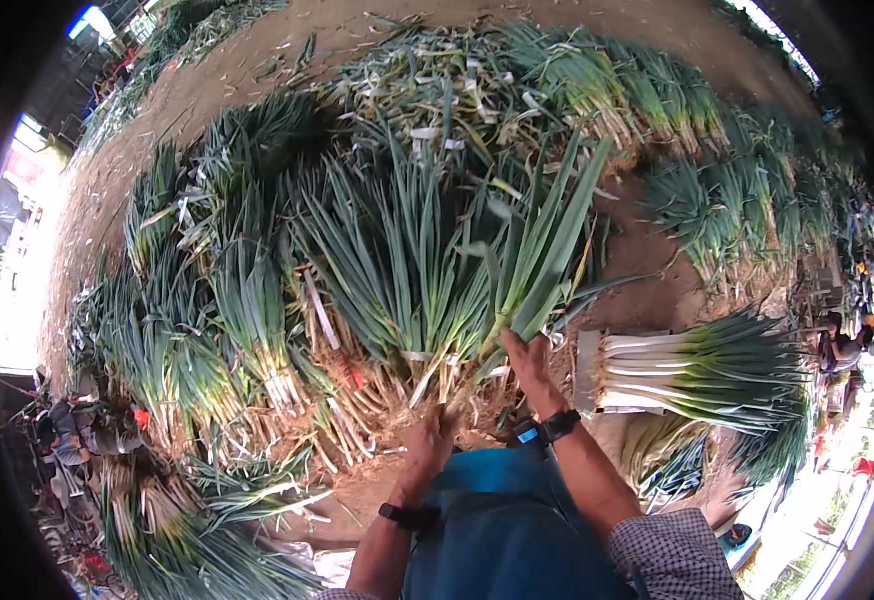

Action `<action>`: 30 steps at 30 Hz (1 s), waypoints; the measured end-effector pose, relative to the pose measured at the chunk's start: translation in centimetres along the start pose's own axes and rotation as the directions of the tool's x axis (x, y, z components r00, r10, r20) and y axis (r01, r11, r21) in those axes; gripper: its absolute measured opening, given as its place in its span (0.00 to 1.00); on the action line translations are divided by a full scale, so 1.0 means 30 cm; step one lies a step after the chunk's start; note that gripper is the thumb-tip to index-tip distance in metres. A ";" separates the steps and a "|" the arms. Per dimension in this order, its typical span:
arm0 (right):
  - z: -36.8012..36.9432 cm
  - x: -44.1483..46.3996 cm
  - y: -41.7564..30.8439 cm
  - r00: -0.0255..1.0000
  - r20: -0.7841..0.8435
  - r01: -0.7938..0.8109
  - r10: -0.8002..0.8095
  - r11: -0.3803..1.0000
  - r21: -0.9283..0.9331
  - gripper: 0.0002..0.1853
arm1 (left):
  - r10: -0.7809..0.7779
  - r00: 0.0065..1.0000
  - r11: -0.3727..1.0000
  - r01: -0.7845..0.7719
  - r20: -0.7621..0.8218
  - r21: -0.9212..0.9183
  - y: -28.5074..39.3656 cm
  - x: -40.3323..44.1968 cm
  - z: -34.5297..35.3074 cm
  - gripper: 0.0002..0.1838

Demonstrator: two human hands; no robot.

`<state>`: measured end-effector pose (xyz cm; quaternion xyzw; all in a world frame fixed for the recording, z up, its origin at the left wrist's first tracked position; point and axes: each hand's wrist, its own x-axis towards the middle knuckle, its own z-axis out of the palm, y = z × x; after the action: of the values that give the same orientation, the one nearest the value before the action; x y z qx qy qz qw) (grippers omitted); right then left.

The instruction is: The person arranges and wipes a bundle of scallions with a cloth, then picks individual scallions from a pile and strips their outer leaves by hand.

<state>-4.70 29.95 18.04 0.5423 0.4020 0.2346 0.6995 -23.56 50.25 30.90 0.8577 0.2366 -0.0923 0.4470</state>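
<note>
My right hand (pixel 529 368) is closed around a green onion (pixel 547 265) with broad green leaves that fan up and away from me. Lower and to the left, my left hand (pixel 431 442) is at the root ends of the stalks, its fingers drawn together and slightly blurred. What lies between those fingers is hidden. Just beyond both hands stands a large bundle of green onions (pixel 407 260), with a pale band (pixel 417 356) around its stalks. Loose stalks with brown roots (pixel 357 385) lie left of the bundle.
A trimmed bundle with white stems (pixel 657 370) lies on its side at right. More bundles stand at left (pixel 257 310), far right (pixel 737 200) and lower left (pixel 187 530). Leaf scraps (pixel 427 80) lie heaped behind. People sit at the left (pixel 77 435) and right (pixel 837 345) edges.
</note>
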 end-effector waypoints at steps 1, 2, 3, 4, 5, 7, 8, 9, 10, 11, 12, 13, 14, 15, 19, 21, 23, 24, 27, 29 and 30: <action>0.001 0.012 -0.058 0.992 0.117 0.004 0.037 0.944 -0.330 0.15 | -0.021 0.998 0.999 0.023 0.058 -0.035 0.020 0.015 0.019 0.21; 0.002 0.000 -0.032 0.973 0.231 0.204 -0.027 0.577 -0.791 0.12 | -0.046 0.992 0.996 0.054 0.120 -0.064 0.032 0.024 0.038 0.21; 0.004 -0.011 -0.005 0.936 0.341 0.341 -0.091 -0.010 -0.940 0.09 | 0.005 0.992 0.992 0.010 0.122 -0.125 0.039 0.038 0.066 0.20; 0.040 -0.062 0.155 0.825 0.556 0.252 -0.101 -0.815 -0.523 0.08 | -0.036 0.981 0.983 0.069 0.191 -0.169 0.064 0.046 0.074 0.20; 0.078 -0.095 0.250 0.781 0.620 0.129 0.075 -0.991 -0.043 0.06 | -0.072 0.963 0.970 0.129 0.261 -0.208 0.096 0.058 0.084 0.20; 0.154 -0.140 0.392 0.670 0.619 -0.018 0.409 -0.825 0.565 0.05 | -0.096 0.939 0.931 0.203 0.331 -0.305 0.207 0.079 0.083 0.21; 0.187 -0.159 0.430 0.620 0.557 0.034 0.553 -0.728 0.685 0.04 | -0.072 0.951 0.944 0.162 0.300 -0.287 0.238 0.092 0.101 0.21; 0.219 -0.186 0.465 0.675 0.522 0.042 0.521 -0.733 0.678 0.06 | -0.047 0.962 0.956 0.122 0.271 -0.266 0.267 0.105 0.122 0.21; 0.236 -0.203 0.490 0.676 0.518 0.073 0.524 -0.747 0.661 0.06 | -0.021 0.971 0.966 0.082 0.240 -0.245 0.295 0.123 0.145 0.21; 0.235 -0.220 0.511 0.679 0.512 0.104 0.526 -0.759 0.642 0.06 | -0.018 0.975 0.974 0.067 0.220 -0.218 0.320 0.143 0.173 0.21; 0.238 -0.245 0.516 0.681 0.507 0.135 0.529 -0.771 0.622 0.07 | -0.015 0.980 0.980 0.053 0.200 -0.189 0.343 0.168 0.201 0.22; 0.247 -0.226 0.453 0.664 0.614 0.192 0.426 -0.891 0.411 0.06 | -0.005 0.984 0.986 0.034 0.176 -0.162 0.380 0.197 0.218 0.22; 0.276 -0.257 0.388 0.725 0.611 0.165 0.319 -0.941 0.296 0.06 | -0.006 0.986 0.984 0.035 0.165 -0.173 0.410 0.210 0.231 0.22; 0.294 -0.314 0.417 0.781 0.590 0.124 0.202 -0.978 0.170 0.06 | -0.016 0.987 0.983 0.044 0.159 -0.180 0.431 0.201 0.239 0.22; 0.313 -0.437 0.634 0.857 0.480 0.081 -0.188 -0.870 -0.486 0.08 | -0.118 0.990 0.953 0.136 0.082 -0.270 0.338 0.268 0.366 0.18; 0.305 -0.493 0.624 0.832 0.554 0.204 -0.014 -0.922 -0.329 0.08 | -0.077 0.996 0.949 0.088 0.047 -0.304 0.297 0.299 0.378 0.17; 0.328 -0.569 0.605 0.813 0.582 0.206 0.012 -0.941 -0.269 0.07 | 0.059 0.998 0.980 -0.055 0.017 -0.190 0.305 0.301 0.332 0.18; 0.332 -0.623 0.680 0.816 0.545 0.183 -0.191 -0.809 -0.558 0.06 | 0.148 0.989 0.988 -0.147 0.020 -0.050 0.328 0.291 0.288 0.18; 0.344 -0.778 0.623 0.572 0.820 0.048 0.021 -0.999 -0.008 0.06 | 0.032 0.988 0.889 0.040 0.149 -0.456 0.338 0.275 0.188 0.24; 0.367 -0.907 0.644 0.413 0.900 -0.220 0.143 -0.943 0.251 0.09 | 0.033 0.991 0.849 0.042 0.132 -0.526 0.229 0.277 0.137 0.23; 0.388 -0.966 0.618 0.331 0.942 -0.140 0.060 -0.984 0.112 0.11 | 0.022 0.993 0.847 0.045 0.119 -0.530 0.196 0.259 0.099 0.21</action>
<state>-9.61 6.76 45.55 0.8524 -0.1053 0.0850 -0.5050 -13.76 47.48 30.55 0.6918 0.2305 -0.0776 0.6798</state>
